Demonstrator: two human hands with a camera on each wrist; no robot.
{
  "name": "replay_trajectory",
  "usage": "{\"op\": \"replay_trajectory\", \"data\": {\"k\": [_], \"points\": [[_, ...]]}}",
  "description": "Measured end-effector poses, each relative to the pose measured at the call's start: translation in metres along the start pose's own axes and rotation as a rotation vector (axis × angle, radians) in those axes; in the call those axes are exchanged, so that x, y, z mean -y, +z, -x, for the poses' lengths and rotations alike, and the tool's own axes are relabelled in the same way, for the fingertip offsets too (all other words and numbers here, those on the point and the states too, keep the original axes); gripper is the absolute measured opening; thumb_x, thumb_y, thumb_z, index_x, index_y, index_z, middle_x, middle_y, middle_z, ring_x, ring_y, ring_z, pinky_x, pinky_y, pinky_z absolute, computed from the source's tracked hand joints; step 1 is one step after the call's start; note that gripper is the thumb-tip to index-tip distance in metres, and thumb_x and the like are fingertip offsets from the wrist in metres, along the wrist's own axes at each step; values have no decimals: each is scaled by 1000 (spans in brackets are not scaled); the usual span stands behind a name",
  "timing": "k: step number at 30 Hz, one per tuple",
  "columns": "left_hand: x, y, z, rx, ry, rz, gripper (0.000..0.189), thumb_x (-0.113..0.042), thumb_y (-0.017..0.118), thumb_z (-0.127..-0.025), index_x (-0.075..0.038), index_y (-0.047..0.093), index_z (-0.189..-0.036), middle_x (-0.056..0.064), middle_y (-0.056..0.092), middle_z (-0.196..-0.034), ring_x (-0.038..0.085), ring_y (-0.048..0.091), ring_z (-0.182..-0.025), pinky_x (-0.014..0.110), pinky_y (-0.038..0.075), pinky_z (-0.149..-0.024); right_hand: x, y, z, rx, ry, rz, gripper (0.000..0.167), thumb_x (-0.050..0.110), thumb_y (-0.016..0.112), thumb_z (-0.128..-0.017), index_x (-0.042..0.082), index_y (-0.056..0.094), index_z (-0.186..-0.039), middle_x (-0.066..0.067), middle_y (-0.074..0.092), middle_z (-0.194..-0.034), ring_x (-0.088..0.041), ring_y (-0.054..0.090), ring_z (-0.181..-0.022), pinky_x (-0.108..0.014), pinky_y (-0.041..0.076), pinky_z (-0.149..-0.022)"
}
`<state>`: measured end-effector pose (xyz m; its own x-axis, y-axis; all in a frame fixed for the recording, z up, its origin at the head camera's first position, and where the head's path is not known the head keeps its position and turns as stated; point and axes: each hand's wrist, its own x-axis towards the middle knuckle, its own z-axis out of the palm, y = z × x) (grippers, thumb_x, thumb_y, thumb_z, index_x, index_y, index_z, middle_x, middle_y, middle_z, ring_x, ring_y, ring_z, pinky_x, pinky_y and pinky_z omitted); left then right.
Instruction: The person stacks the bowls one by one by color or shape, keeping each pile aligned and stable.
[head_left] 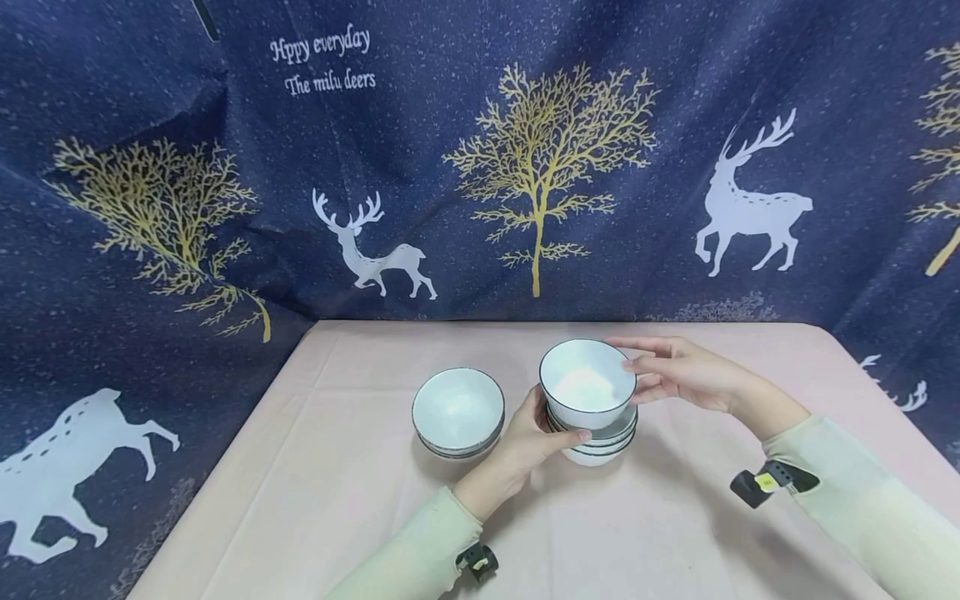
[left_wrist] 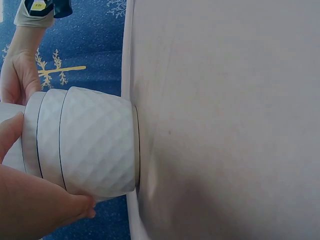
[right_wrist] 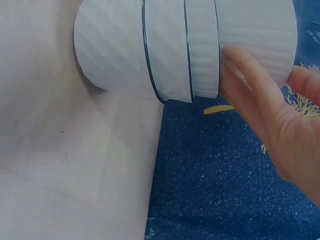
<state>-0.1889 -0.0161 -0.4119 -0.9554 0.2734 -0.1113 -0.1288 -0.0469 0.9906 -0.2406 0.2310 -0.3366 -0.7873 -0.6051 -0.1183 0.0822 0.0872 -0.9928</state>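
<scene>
A white bowl with a dark rim [head_left: 585,375] sits on top of a stack of bowls [head_left: 600,458], partly inside the one below. My right hand [head_left: 686,375] pinches its right rim, thumb at the inner edge and fingers outside. Round the left side of the stack curls my left hand [head_left: 521,450], its thumb across the front just under the top bowl. In the left wrist view the lowest bowl [left_wrist: 100,140] has a dimpled wall and rests on the table. A ribbed wall marks the top bowl [right_wrist: 257,35] in the right wrist view.
A second, shorter stack of white bowls [head_left: 457,408] stands left of the hands, close to my left wrist. A pale pink cloth covers the table [head_left: 337,517]. Behind it hangs a dark blue curtain [head_left: 465,50] with deer and trees.
</scene>
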Motion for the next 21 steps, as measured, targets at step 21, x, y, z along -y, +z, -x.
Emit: {"op": "replay_trajectory", "data": {"k": [21], "points": [[0, 1, -1, -21, 6, -19, 92, -10, 83, -72, -17, 32, -148, 5, 37, -151, 26, 25, -143, 43, 19, -119, 4, 5, 0, -46, 13, 4, 54, 9, 54, -97, -4, 34, -146, 1, 58, -122, -25, 68, -98, -46, 55, -88]]}}
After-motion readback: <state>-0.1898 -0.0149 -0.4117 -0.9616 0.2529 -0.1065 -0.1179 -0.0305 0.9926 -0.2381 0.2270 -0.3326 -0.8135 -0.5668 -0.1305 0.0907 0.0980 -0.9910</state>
